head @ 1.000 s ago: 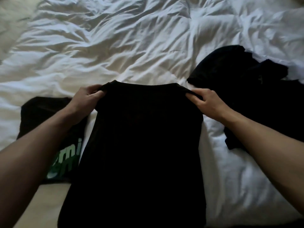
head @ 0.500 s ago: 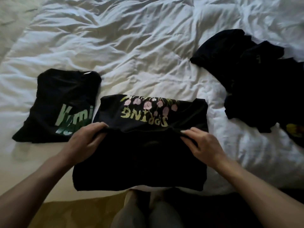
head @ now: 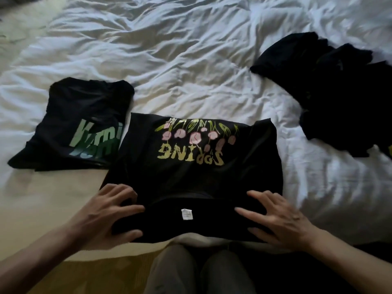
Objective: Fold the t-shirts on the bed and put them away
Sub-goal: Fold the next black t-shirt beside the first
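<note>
Presently: left hand (head: 106, 217) and right hand (head: 282, 221), fingers spread and lightly bent, palms down, press the near corners of the folded black t-shirt (head: 199, 179) on the bed (head: 191, 60).

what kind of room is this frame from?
Most likely a bedroom: a bed with a rumpled white duvet fills the view. A folded black t-shirt lies on it, beside one being folded, and an unfolded dark pile sits at right.

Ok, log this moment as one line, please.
phase: folding | hands: left hand, right hand pressing SPRING t-shirt | folded: green-print t-shirt | pending: dark pile
</note>
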